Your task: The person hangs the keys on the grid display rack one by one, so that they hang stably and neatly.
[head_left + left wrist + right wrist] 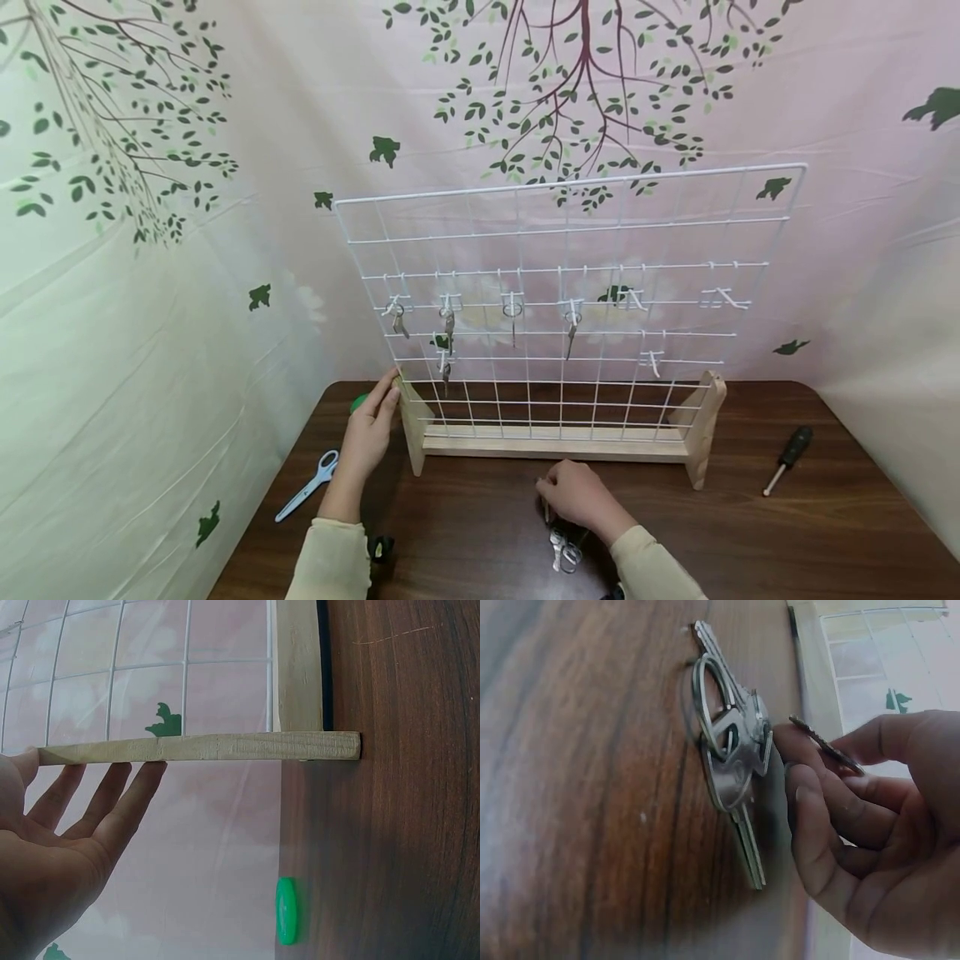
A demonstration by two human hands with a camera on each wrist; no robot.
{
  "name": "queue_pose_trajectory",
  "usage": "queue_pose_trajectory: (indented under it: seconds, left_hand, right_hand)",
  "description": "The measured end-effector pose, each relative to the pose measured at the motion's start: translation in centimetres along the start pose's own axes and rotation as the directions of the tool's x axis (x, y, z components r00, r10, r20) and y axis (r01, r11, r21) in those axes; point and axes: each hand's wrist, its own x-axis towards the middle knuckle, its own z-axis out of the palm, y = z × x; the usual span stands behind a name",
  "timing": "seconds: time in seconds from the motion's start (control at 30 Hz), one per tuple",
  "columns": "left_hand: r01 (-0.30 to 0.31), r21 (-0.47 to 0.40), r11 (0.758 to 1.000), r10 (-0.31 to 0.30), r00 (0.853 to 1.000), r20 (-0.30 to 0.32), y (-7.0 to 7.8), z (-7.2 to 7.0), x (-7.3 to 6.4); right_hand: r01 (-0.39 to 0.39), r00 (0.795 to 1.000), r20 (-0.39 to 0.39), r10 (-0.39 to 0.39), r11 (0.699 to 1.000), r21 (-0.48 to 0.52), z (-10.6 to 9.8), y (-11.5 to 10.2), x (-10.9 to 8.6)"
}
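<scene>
My left hand (367,433) rests its nearly straight fingers against the outer side of the rack's left wooden upright (202,746), with the thumb at its end. The upright carries a white wire grid (555,300). Low over the table, in front of the rack, my right hand (581,496) pinches a key (821,742) between thumb and fingers. Beside those fingertips, more keys on a metal ring (727,742) lie on the wood. Several keys hang from hooks on the grid, among them a key (572,329) near the middle and a key (399,321) at the left.
Bare hooks (723,297) sit on the grid's right side. Light blue scissors (307,487) lie at the table's left, and a screwdriver (787,460) at the right. A round green object (286,911) is beyond the left upright. A leaf-printed cloth (285,167) hangs behind.
</scene>
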Motion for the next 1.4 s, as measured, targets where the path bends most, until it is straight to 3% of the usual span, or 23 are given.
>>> queue_pose_trajectory:
  seconds: [0.2,0.33,0.5,0.7,0.83,1.13,1.4]
  left_hand:
    - [-0.005,0.000,1.000,0.005,1.000,0.008,0.1,0.0,0.1]
    - [-0.004,0.004,1.000,0.004,1.000,0.009,0.2,-0.1,0.0]
    - [-0.002,0.002,1.000,0.002,1.000,0.007,0.1,-0.1,0.1]
    - [-0.005,0.008,1.000,0.005,1.000,0.010,0.1,0.0,0.0]
    - [-0.011,-0.004,1.000,0.011,1.000,0.008,0.1,0.0,0.1]
    - [-0.013,-0.004,1.000,0.013,1.000,0.000,0.1,-0.1,0.1]
    - [-0.010,-0.003,1.000,0.010,1.000,-0.002,0.2,-0.1,0.0]
  right_hand:
    - [-0.010,0.984,-0.179,0.019,0.999,0.052,-0.8,-0.9,-0.8]
    - [0.002,0.967,-0.250,0.050,0.979,0.202,-1.8,-1.7,-1.4]
    - [0.057,0.953,-0.295,0.071,0.913,0.403,-3.9,-3.4,-2.5]
    - [0.242,0.922,-0.384,-0.035,0.829,0.504,-6.6,-5.3,-4.1]
    - [0.353,0.891,-0.441,-0.104,0.771,0.530,-8.6,-6.2,-4.9]
    - [0.502,0.810,-0.556,-0.185,0.709,0.495,-12.5,-7.0,-5.8]
    - [0.610,0.753,-0.594,-0.285,0.640,0.466,-15.5,-7.5,-5.9]
